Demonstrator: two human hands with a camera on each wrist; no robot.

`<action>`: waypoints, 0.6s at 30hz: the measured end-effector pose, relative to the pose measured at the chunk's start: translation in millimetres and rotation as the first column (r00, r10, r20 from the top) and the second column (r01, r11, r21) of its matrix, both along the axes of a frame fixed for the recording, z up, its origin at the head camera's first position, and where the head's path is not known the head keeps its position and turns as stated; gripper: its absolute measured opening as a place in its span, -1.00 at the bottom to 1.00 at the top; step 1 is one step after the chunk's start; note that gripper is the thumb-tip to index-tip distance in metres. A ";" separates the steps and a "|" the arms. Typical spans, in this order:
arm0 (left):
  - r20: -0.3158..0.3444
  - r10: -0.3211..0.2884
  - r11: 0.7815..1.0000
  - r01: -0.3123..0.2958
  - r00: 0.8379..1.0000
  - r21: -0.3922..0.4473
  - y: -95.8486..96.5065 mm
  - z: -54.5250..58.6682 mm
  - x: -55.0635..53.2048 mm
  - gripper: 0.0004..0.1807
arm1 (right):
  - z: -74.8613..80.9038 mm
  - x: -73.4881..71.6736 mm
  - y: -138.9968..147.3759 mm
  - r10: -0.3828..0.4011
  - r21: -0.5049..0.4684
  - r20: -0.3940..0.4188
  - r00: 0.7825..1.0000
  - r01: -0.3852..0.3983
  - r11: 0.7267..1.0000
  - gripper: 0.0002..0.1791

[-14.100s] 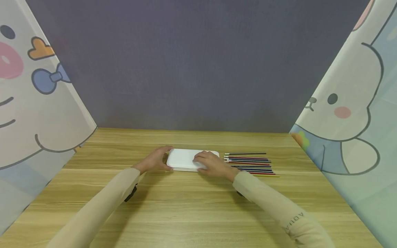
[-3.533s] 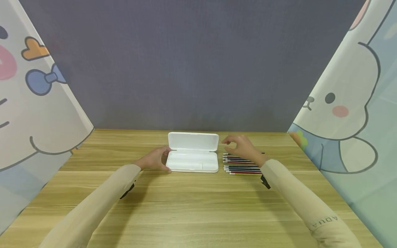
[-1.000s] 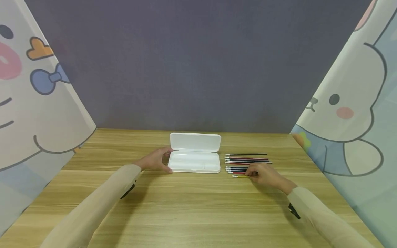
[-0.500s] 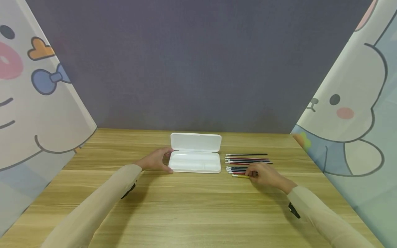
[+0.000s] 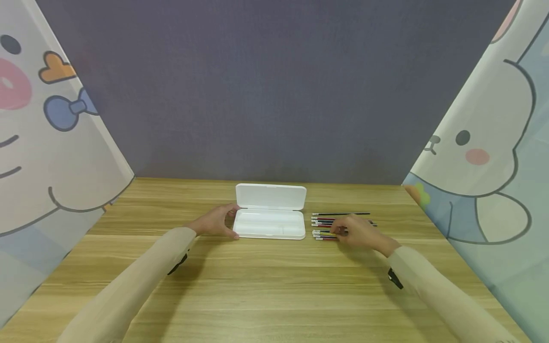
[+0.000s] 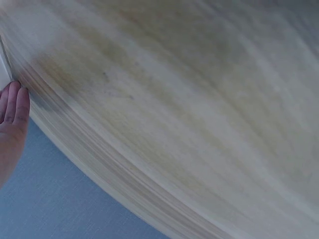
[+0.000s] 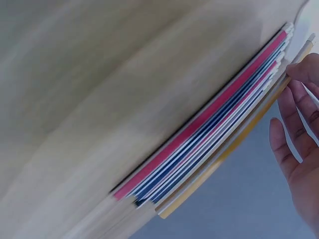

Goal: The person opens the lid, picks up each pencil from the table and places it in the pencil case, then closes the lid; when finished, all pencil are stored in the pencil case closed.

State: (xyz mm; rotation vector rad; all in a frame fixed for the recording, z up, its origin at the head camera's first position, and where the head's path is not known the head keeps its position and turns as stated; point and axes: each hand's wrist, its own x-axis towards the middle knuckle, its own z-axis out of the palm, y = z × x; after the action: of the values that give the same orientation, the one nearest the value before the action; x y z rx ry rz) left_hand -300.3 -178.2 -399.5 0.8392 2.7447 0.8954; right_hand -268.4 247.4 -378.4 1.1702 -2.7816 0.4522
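The left hand (image 5: pixel 213 220) held the left end of the white pencil case (image 5: pixel 259 224), thumb at the near corner and fingers at the far one, with the grip spread wide. The case sat between the two hands, its lid (image 5: pixel 271 196) standing raised along the side away from the person.

The right hand (image 5: pixel 359 232) pinched the yellow pencil (image 7: pixel 227 151) narrowly between thumb and fingers near its eraser end. Whether that pencil touched the ones below, one could not tell. Under and just beyond the right hand, red and dark pencils lay roughly parallel, white erasers toward the left hand; the black pencil (image 5: pixel 343 213) lay farthest beyond it, a little apart.

Beige sleeves (image 5: pixel 133 286) covered both arms behind the hands, and the wood-grain table (image 5: pixel 266 286) stretched beneath them.
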 end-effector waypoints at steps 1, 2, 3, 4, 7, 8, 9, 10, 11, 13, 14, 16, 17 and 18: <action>0.003 0.004 1.000 -0.004 1.000 -0.002 0.0 -0.1 -0.1 -0.03 | 0.7 -1.6 -3.1 0.002 -0.002 0.006 1.000 -0.002 1.000 -0.79; 0.005 0.004 1.000 -0.004 1.000 -0.003 0.0 -0.2 -0.1 -0.03 | 1.3 -3.2 -6.3 0.004 -0.006 0.003 1.000 -0.004 1.000 -0.79; 0.008 0.005 1.000 -0.005 1.000 -0.004 -0.1 -0.6 -0.5 -0.02 | 1.8 -4.8 -9.4 0.006 -0.009 -0.001 1.000 -0.006 1.000 -0.79; 0.011 0.007 1.000 -0.007 1.000 -0.006 -0.1 -1.0 -0.8 -0.02 | 2.2 -6.2 -12.7 0.010 -0.012 -0.002 1.000 -0.010 1.000 -0.80; 0.017 0.010 1.000 -0.010 1.000 -0.002 -0.2 -1.6 -1.0 -0.03 | 2.7 -10.7 -22.9 0.030 -0.031 -0.026 0.999 -0.030 0.999 -0.81; 0.015 0.004 1.000 -0.004 1.000 0.000 -0.1 -1.6 -1.0 -0.03 | 2.4 -12.2 -26.2 0.037 -0.038 -0.038 0.999 -0.038 0.999 -0.81; 0.018 0.006 1.000 -0.006 1.000 0.003 0.0 -1.5 -1.1 -0.03 | 2.4 -13.5 -29.5 0.043 -0.041 -0.048 0.998 -0.045 0.998 -0.81; 0.013 0.004 1.000 -0.004 1.000 0.002 -0.1 -1.5 -1.0 -0.03 | 2.3 -14.9 -33.1 0.047 -0.043 -0.062 0.997 -0.050 0.998 -0.82; 0.013 0.005 1.000 -0.005 1.000 0.003 0.0 -1.3 -0.9 -0.03 | 2.3 -16.2 -36.4 0.050 -0.047 -0.073 0.996 -0.053 0.997 -0.82; 0.014 0.006 1.000 -0.006 1.000 0.003 0.2 -1.1 -0.5 -0.03 | 2.8 -18.7 -43.8 0.060 -0.052 -0.087 0.994 -0.065 0.997 -0.84; 0.014 0.007 1.000 -0.007 1.000 0.002 0.2 -1.1 -0.5 -0.03 | 2.9 -20.2 -47.2 0.064 -0.053 -0.090 0.994 -0.069 0.996 -0.84; 0.022 0.013 1.000 -0.013 1.000 0.001 0.2 -1.2 0.2 -0.03 | 3.8 -23.8 -54.5 0.068 -0.052 -0.078 0.995 -0.073 0.996 -0.86; 0.029 0.016 1.000 -0.016 0.999 0.003 0.2 -1.4 0.1 -0.03 | 4.2 -25.7 -58.1 0.068 -0.048 -0.071 0.995 -0.071 0.996 -0.87; 0.031 0.015 1.000 -0.016 0.999 0.004 -0.1 -1.6 0.3 -0.03 | 4.8 -27.7 -62.0 0.072 -0.042 -0.075 0.995 -0.076 0.996 -0.89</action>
State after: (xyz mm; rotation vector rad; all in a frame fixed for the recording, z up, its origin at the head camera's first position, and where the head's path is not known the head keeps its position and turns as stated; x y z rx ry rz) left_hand -300.0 -178.3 -401.1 0.7987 2.7272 0.9098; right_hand -296.1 185.4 -373.7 1.2571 -2.6596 0.4663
